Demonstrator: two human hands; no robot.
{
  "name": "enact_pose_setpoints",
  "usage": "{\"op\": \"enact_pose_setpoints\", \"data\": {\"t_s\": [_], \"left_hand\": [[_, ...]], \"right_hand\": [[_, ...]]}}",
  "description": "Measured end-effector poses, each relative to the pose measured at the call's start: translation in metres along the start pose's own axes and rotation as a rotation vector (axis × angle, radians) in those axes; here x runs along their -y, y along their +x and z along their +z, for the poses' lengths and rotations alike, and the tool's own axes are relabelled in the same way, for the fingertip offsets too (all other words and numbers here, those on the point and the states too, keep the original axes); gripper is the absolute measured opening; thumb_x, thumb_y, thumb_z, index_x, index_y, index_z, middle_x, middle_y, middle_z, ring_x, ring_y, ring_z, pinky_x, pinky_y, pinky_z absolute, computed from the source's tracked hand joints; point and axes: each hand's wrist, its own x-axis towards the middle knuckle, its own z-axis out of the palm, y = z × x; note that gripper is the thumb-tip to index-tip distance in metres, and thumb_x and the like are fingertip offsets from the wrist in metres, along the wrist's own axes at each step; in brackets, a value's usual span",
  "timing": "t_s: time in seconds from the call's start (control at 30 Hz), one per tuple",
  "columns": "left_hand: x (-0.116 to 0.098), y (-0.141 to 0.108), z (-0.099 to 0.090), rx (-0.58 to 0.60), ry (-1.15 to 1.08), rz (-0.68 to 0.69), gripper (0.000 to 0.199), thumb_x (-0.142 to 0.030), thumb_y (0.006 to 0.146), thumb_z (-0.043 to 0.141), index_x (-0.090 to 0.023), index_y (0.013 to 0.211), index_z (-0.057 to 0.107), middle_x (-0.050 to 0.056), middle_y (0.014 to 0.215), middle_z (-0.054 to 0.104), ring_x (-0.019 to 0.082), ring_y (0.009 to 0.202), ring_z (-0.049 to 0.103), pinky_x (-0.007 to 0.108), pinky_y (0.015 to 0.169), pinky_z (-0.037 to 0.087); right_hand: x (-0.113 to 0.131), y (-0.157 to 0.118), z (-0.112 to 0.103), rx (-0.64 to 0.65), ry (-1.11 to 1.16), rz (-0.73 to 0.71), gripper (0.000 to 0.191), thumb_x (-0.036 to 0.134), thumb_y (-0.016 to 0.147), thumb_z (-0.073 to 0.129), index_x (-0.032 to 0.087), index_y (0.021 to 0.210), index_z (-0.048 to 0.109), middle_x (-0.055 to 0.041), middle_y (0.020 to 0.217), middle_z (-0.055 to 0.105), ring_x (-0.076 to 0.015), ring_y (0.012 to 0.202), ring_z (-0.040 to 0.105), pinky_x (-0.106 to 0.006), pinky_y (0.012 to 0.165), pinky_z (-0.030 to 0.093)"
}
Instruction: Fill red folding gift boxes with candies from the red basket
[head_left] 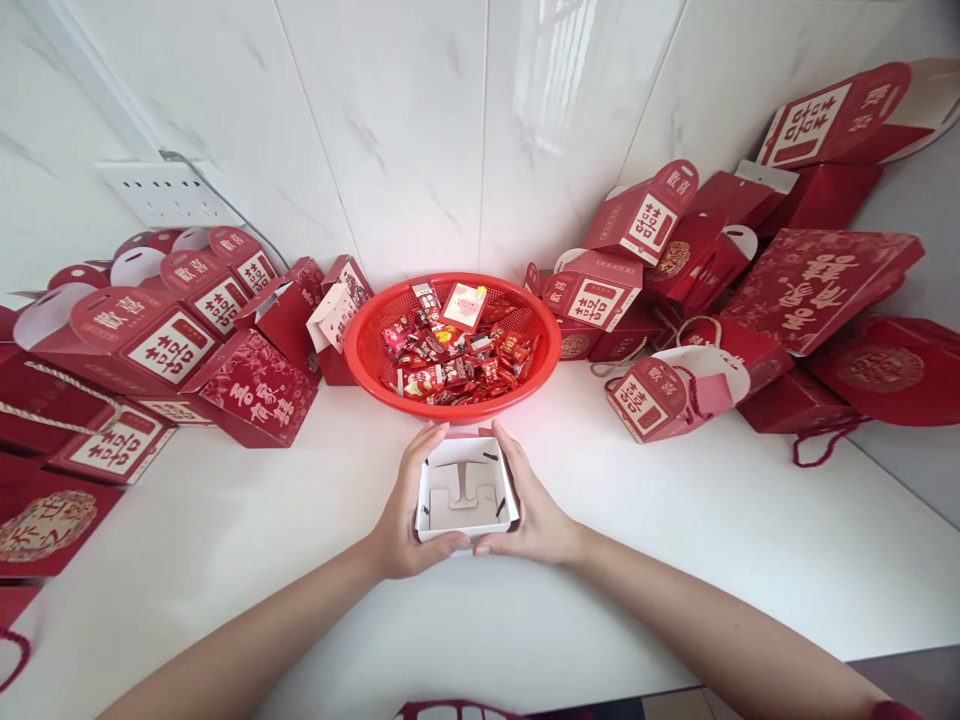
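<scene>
Between my two hands is a small open-topped paper gift box [463, 492], white inside, its floor flaps folded together and dark slots near its corners. My left hand [409, 510] wraps its left side, with the thumb along the near edge. On the opposite side my right hand [536, 510] grips the box the same way, thumb tips nearly meeting. The outer walls are mostly hidden by my fingers. Just beyond the box stands a red plastic basket [360, 365] holding many wrapped candies [457, 360] and a small pale card-like packet [465, 306].
Folded red gift boxes [169, 345] crowd the left of the white table [337, 620]. More red boxes [649, 225] are stacked at the right, with a small handled one [645, 405] in front. A tiled wall [412, 130] with a socket strip [169, 195] rises behind.
</scene>
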Motion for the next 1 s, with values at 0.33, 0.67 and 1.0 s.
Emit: {"op": "enact_pose_setpoints", "data": {"t_s": [0.33, 0.67, 1.0], "left_hand": [[0.009, 0.0, 0.005, 0.065, -0.595, -0.335, 0.122, -0.036, 0.063, 0.091, -0.042, 0.154, 0.011, 0.014, 0.149, 0.038, 0.04, 0.136, 0.045, 0.059, 0.106, 0.044], [0.016, 0.02, 0.003, 0.078, -0.36, -0.191, 0.103, -0.031, 0.054, 0.092, -0.033, 0.139, 0.035, 0.011, 0.135, 0.049, 0.039, 0.126, 0.05, 0.059, 0.104, 0.044], [0.024, 0.019, -0.008, 0.16, -0.371, -0.276, 0.092, -0.031, 0.065, 0.086, -0.027, 0.139, 0.031, 0.015, 0.139, 0.05, 0.035, 0.128, 0.052, 0.052, 0.102, 0.048]], "right_hand": [[-0.004, 0.003, 0.004, 0.048, 0.207, 0.143, 0.141, 0.053, 0.063, 0.088, 0.031, 0.158, -0.013, -0.014, 0.151, 0.031, -0.0315, 0.141, 0.035, -0.053, 0.117, 0.027], [-0.011, 0.009, 0.003, -0.067, 0.25, 0.128, 0.133, 0.054, 0.057, 0.09, 0.031, 0.156, 0.004, -0.0139, 0.145, 0.036, -0.0308, 0.133, 0.043, -0.048, 0.11, 0.04], [-0.015, 0.014, -0.006, 0.064, 0.274, 0.128, 0.114, 0.043, 0.066, 0.089, 0.029, 0.151, 0.014, -0.0146, 0.144, 0.044, -0.029, 0.133, 0.046, -0.047, 0.109, 0.042]]}}
